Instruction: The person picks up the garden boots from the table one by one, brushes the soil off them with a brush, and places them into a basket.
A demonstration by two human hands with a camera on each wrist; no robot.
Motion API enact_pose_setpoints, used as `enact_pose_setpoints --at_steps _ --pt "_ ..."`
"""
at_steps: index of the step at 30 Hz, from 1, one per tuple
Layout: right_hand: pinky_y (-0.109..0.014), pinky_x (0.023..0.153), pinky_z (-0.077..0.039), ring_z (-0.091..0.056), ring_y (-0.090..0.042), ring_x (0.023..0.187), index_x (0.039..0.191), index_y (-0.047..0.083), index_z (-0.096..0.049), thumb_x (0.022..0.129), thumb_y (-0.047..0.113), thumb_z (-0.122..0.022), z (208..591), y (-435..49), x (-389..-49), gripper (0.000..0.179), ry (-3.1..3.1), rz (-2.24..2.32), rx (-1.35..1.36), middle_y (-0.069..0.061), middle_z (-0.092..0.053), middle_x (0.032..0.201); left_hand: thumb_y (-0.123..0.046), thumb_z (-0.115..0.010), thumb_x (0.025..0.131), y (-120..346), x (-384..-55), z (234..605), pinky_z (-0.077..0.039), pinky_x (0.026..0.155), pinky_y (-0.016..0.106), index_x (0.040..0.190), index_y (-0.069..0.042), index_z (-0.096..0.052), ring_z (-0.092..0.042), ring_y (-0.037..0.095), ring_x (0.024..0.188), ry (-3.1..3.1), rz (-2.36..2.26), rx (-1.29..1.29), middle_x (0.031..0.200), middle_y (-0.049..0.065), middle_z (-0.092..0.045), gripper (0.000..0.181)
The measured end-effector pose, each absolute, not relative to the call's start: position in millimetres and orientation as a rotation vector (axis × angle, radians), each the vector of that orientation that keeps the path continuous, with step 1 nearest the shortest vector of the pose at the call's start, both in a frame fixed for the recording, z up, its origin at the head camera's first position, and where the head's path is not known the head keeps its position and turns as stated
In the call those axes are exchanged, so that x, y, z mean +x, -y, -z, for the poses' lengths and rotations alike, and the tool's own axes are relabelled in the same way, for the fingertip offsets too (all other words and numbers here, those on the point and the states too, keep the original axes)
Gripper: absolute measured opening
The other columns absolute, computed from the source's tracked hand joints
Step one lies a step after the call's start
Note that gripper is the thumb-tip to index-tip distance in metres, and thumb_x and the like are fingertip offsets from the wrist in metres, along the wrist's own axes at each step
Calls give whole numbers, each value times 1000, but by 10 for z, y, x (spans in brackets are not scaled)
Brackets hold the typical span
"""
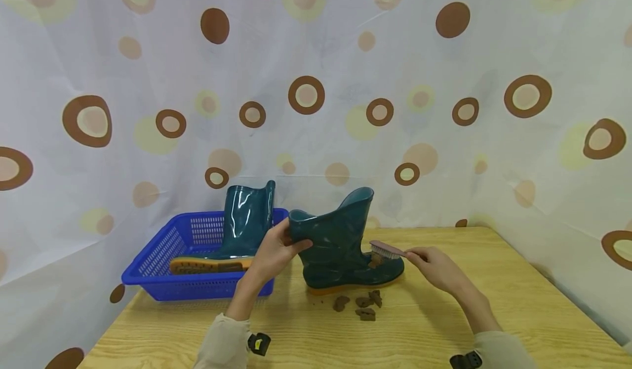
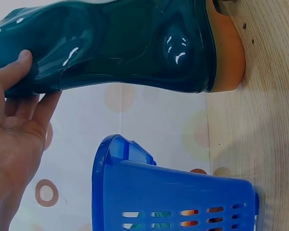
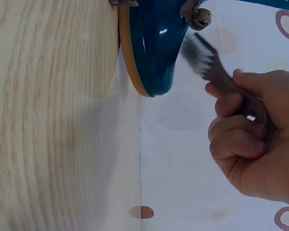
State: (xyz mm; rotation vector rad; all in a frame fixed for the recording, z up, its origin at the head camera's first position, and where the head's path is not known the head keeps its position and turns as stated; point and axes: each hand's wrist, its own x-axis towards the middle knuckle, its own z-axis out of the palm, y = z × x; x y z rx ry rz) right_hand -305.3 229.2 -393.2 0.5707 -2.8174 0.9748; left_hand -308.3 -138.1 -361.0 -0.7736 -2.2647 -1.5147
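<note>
A dark green rubber boot [image 1: 331, 251] with an orange sole stands on the wooden table, its toe pointing right. My left hand [image 1: 274, 251] grips the top of its shaft, thumb on the near side and fingers behind. In my right hand [image 3: 253, 130] is a brush [image 3: 216, 65] with pale bristles, its handle wrapped by curled fingers. The bristles sit just over the boot's toe, beside a brown clump of mud [image 1: 375, 259] on the instep. Several more mud clumps [image 1: 365, 302] lie on the table in front of the boot.
At the left, a blue plastic basket [image 1: 197, 289] holds a second green boot [image 1: 244, 221], its orange sole facing me. Behind the table [image 1: 444, 325] hangs a white curtain [image 1: 336, 138] with brown and yellow circles.
</note>
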Motion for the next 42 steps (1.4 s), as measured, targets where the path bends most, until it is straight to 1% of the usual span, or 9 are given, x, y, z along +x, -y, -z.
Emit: enact_pose_setpoints --at_steps 5,10,14,16,20,23,28,31,42 --pt "-54 88 -53 -62 -42 112 131 -7 -58 106 25 -46 3957 -2288 -3057 43 2868 -928 535 -27 -63 125 -10 -71 91 1379 -3083 3619 -59 90 35 119 -15 -63 -71 21 100 2267 1515 -771 110 6 -71 29" --pt "-52 87 -54 -64 -37 109 130 -6 -59 106 29 -45 3927 -2265 -3062 44 2844 -989 646 -25 -65 123 -9 -71 91 1384 -3068 3615 -58 91 38 120 -15 -62 -70 21 102 2264 1506 -749 111 5 -71 30" --pt "-55 95 -52 -59 -43 118 133 -6 -57 107 28 -45 3875 -2266 -3044 45 2815 -1068 708 -27 -61 131 -9 -71 91 1388 -3060 3605 -58 91 38 120 -15 -62 -70 22 103 2261 1502 -737 112 5 -70 31" --pt "-57 100 -49 -54 -46 126 136 -5 -55 107 31 -44 3837 -2268 -3036 48 2816 -1130 711 -27 -57 136 -9 -71 91 1390 -3061 3599 -58 91 38 120 -15 -62 -69 22 103 2260 1500 -737 112 5 -70 31" --pt "-59 102 -46 -49 -48 130 139 -3 -53 107 36 -42 3779 -2269 -3028 51 2811 -1171 680 -27 -53 141 -9 -71 91 1390 -3065 3594 -58 91 38 120 -15 -62 -69 22 103 2255 1500 -743 112 6 -70 31" --pt "-61 100 -46 -51 -49 128 137 -5 -54 108 33 -41 3779 -2268 -3018 50 2776 -1102 654 -28 -56 138 -9 -71 91 1389 -3071 3599 -58 92 38 120 -15 -62 -70 22 103 2255 1504 -748 112 6 -70 31" --pt "-55 89 -52 -60 -43 114 131 -7 -58 107 28 -45 3840 -2266 -3027 45 2769 -993 596 -28 -62 127 -9 -71 91 1387 -3077 3615 -58 92 39 121 -15 -62 -70 22 103 2259 1522 -753 112 6 -71 31" --pt "-52 86 -53 -62 -39 110 129 -6 -60 106 28 -46 3888 -2274 -3048 43 2815 -975 596 -26 -64 124 -9 -71 91 1385 -3081 3620 -58 92 40 121 -15 -62 -69 22 103 2258 1525 -753 112 6 -71 31" --pt "-54 93 -52 -58 -40 120 133 0 -58 105 33 -48 3882 -2402 -3079 44 2874 -1144 701 -22 -60 132 -8 -70 91 1377 -3082 3609 -57 93 42 123 -16 -61 -69 24 107 2252 1510 -744 115 6 -70 34"
